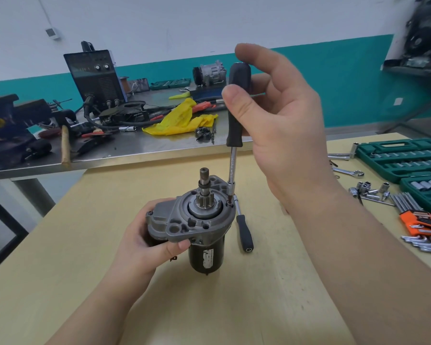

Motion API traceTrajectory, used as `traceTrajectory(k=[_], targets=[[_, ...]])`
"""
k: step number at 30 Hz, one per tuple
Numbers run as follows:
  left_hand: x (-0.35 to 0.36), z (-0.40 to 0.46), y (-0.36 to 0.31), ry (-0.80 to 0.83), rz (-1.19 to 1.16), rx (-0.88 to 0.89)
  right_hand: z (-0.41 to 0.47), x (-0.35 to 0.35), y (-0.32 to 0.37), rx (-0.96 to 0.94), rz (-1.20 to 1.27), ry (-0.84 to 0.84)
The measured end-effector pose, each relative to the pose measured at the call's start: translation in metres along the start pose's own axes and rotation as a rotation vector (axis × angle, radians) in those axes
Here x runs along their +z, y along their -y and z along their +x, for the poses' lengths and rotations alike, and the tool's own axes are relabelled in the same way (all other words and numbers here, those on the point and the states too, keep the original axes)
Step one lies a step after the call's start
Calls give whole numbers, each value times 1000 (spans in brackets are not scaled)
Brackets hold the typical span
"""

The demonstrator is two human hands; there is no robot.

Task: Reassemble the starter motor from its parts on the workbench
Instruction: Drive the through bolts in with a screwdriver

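Left hand: left hand [144, 241] comes in from the lower left and grips the starter motor [197, 225] by its grey housing, thumb curled over the near edge of the flange, fingers wrapped behind.
Right hand: right hand [279, 120] is raised above and to the right of the motor, thumb and fingers pinching the black handle of a nut driver [235, 115]; the other fingers are loosely spread.
Nut driver: held nearly upright, its steel shaft running down to a socket seated on a fastener at the right edge of the motor's flange.
Starter motor: stands on end on the yellow table [60, 257], black body down, pinion gear and shaft pointing up, between the two hands.
Second driver: another black-handled tool [244, 232] lies on the table just right of the motor.
Right side: loose sockets [366, 190], a set of hex keys [421, 225] in an orange holder, a spanner [348, 172], and green socket cases [401, 158].
Behind: steel bench [135, 148] with a yellow rag [182, 118], a welder unit [95, 75] and a vise [10, 125].
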State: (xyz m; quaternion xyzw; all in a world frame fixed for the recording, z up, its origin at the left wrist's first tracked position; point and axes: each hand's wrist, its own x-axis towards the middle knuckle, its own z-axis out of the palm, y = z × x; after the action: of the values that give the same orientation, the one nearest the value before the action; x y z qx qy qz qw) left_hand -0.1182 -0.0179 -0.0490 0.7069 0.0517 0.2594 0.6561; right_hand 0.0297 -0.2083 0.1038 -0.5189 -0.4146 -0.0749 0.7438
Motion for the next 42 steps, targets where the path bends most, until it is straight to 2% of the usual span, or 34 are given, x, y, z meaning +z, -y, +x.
traceTrajectory(k=[3, 8, 12, 20, 27, 32, 36, 42], targets=[[0, 0, 1, -1, -5, 5, 0, 1, 0, 0, 8, -25], [0, 0, 1, -17, 20, -4, -3, -2, 2, 97, 175, 33], [1, -1, -1, -21, 19, -12, -3, -1, 1, 47, 88, 42], [1, -1, -2, -16, 20, -18, 0, 1, -2, -50, -72, -59], [0, 0, 0, -7, 11, -8, -3, -2, 1, 77, 169, 18], [0, 1, 0, 13, -14, 6, -2, -1, 1, 22, 71, 25], [0, 1, 1, 26, -25, 13, 0, 1, -1, -28, 14, -46], [0, 0, 1, 23, -14, 12, -2, -1, -1, 81, 178, -12]])
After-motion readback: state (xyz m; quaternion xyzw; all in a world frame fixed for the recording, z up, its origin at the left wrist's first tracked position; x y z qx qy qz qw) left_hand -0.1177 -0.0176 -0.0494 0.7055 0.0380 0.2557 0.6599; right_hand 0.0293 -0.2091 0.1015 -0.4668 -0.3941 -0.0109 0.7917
